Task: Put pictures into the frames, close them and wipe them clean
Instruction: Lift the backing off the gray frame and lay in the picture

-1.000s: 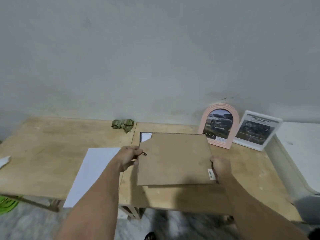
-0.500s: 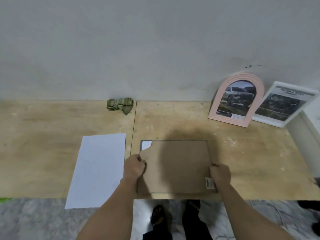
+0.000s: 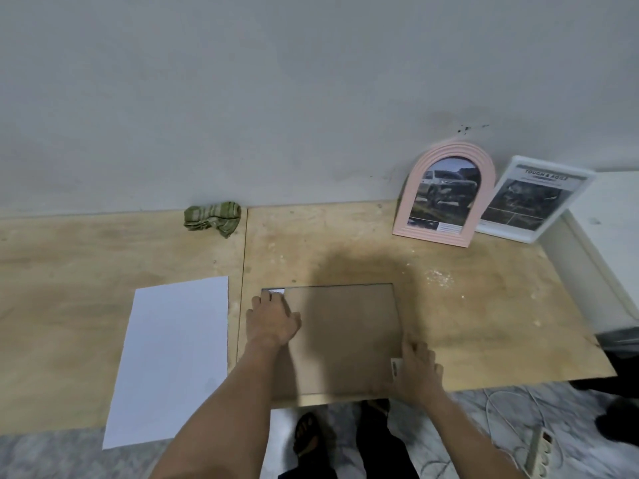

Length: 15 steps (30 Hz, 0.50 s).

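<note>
A picture frame lies face down near the table's front edge, its brown backing board [image 3: 345, 337] on top. A white corner of the picture shows at the board's notched far left corner. My left hand [image 3: 273, 319] presses flat on the board's left side, fingers near that notch. My right hand [image 3: 416, 368] rests at the frame's near right corner beside a barcode sticker, fingers bent over the edge. A white sheet of paper [image 3: 176, 357] lies to the left, overhanging the table edge. A green cloth [image 3: 212, 217] is crumpled by the wall.
A pink arched frame [image 3: 446, 195] and a white rectangular frame [image 3: 532, 198], both holding car pictures, lean on the wall at the back right. The wooden table [image 3: 466, 305] ends at a white surface on the right. A power strip and cable lie on the floor.
The frame with its backing board came down from the air onto the table near the front edge. Both hands shifted from gripping its sides to pressing on the board.
</note>
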Motion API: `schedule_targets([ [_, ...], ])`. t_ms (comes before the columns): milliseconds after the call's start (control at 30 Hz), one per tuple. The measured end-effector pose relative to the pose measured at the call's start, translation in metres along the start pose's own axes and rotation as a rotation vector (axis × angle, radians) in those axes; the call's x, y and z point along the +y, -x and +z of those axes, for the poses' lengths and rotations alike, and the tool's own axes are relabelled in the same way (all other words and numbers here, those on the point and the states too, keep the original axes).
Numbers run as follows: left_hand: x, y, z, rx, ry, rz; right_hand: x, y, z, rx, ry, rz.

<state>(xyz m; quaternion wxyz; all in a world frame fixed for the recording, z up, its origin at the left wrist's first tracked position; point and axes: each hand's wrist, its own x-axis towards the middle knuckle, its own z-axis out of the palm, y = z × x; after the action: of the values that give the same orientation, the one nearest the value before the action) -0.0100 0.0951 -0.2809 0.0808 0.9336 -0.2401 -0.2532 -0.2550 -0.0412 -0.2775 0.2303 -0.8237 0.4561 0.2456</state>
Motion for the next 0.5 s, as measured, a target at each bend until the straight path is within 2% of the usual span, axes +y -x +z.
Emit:
schedule_targets([
  [233,0.011,-0.015,-0.001,-0.021,0.242,-0.236,0.003,0.000,0.009,0.105,0.011,-0.044],
  [500,0.019,-0.016,-0.013,-0.089,0.395,-0.303,0.004,-0.002,0.009,0.089,-0.047,-0.050],
])
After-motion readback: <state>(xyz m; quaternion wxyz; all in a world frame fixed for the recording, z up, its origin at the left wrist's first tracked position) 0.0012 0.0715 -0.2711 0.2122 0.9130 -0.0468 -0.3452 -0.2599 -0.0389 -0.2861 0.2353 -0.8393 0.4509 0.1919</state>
